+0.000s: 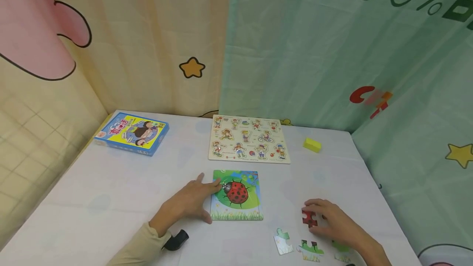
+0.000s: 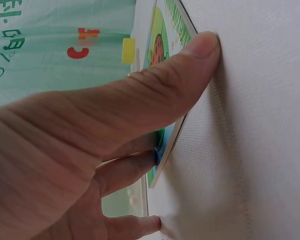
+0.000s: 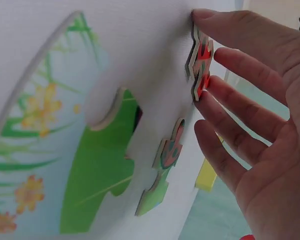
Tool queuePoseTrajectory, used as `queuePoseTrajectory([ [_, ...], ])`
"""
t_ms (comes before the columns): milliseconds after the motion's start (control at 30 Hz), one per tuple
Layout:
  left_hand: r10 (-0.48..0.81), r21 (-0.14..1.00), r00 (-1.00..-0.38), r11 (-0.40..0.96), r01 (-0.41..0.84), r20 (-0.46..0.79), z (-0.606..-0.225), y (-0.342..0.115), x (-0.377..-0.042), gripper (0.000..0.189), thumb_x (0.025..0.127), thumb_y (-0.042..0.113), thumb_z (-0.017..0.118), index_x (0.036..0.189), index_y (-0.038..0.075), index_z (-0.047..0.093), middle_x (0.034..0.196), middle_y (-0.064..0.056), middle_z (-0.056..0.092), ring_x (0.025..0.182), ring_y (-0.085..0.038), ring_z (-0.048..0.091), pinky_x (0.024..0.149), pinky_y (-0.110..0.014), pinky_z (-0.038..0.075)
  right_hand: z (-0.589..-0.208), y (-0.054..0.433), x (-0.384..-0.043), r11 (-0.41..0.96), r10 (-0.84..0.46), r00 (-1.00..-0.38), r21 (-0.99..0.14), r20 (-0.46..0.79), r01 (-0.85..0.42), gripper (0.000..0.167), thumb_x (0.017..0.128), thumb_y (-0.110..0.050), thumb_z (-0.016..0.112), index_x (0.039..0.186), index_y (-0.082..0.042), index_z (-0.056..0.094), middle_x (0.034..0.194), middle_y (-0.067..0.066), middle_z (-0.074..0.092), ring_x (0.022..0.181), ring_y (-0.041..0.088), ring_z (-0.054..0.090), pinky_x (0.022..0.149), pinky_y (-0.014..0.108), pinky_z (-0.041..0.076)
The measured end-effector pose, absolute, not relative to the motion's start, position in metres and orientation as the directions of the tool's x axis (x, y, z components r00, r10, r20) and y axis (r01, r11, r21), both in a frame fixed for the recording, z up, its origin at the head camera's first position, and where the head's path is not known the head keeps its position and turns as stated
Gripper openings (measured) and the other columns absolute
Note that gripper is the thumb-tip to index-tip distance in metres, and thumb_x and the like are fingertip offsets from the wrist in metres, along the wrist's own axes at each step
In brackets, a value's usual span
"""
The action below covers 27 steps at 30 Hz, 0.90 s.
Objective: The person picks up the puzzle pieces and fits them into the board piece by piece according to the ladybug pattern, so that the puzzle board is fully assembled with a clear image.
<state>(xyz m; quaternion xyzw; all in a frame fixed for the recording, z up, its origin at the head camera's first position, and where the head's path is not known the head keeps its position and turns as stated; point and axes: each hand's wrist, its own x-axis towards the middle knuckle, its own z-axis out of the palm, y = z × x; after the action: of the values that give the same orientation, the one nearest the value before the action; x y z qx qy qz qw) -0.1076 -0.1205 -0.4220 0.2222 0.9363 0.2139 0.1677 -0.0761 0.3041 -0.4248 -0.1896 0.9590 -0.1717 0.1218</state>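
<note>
A square ladybug puzzle (image 1: pixel 237 192) lies flat on the table. My left hand (image 1: pixel 189 201) is at its left side with fingers spread; the index fingertip rests on the picture and the thumb touches near the lower left corner. To the right, my right hand (image 1: pixel 334 221) pinches a red puzzle piece (image 1: pixel 308 218) between thumb and fingers. In the right wrist view this red piece (image 3: pixel 202 57) is seen edge-on, close to the table. Nearer the front lie a white-and-green piece (image 1: pixel 283 243), a green grassy piece (image 1: pixel 311 252) and another green piece (image 1: pixel 340 247) partly hidden by the right hand.
Behind the ladybug puzzle lies a wooden board with figures of children (image 1: pixel 247 139). A blue and yellow box (image 1: pixel 133 132) sits at the back left, and a yellow block (image 1: pixel 312 145) at the back right. Printed curtains (image 1: pixel 288 52) hang along the table's far edge.
</note>
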Motion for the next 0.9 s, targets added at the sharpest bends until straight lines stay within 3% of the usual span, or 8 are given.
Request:
queuePoseTrajectory([
  [300,0.495,0.482,-0.839,0.805,0.345,-0.227,-0.424,-0.121,-0.109,0.091,0.063,0.032,0.094,0.144,0.015,0.056,0.158,-0.002,0.043,0.149,-0.050,0.019,0.117,-0.064,0.028,-0.430,0.273,-0.093,0.869,-0.414,-0.905,-0.336,-0.094,-0.363,0.039,0.080,-0.031,0.083,0.117,-0.023,0.073,0.128,-0.006,0.060,0.118,0.022,0.058,0.101,0.051,0.051],
  [667,0.493,0.486,-0.842,0.804,0.344,-0.220,-0.424,-0.123,-0.109,0.091,0.064,0.032,0.094,0.144,0.016,0.055,0.158,-0.001,0.043,0.150,-0.049,0.019,0.117,-0.064,0.027,-0.423,0.198,-0.122,0.725,-0.615,-0.788,-0.392,0.000,-0.566,0.039,0.085,-0.026,0.077,0.122,-0.015,0.072,0.132,0.002,0.061,0.121,0.023,0.058,0.100,0.048,0.051],
  [900,0.492,0.483,-0.841,0.806,0.342,-0.226,-0.426,-0.123,-0.110,0.091,0.064,0.033,0.094,0.145,0.017,0.055,0.158,-0.001,0.042,0.150,-0.049,0.019,0.117,-0.064,0.027,-0.423,0.157,-0.132,0.687,-0.667,-0.745,-0.408,-0.026,-0.601,0.044,0.087,-0.029,0.076,0.127,-0.012,0.069,0.136,0.006,0.060,0.128,0.027,0.055,0.105,0.049,0.048],
])
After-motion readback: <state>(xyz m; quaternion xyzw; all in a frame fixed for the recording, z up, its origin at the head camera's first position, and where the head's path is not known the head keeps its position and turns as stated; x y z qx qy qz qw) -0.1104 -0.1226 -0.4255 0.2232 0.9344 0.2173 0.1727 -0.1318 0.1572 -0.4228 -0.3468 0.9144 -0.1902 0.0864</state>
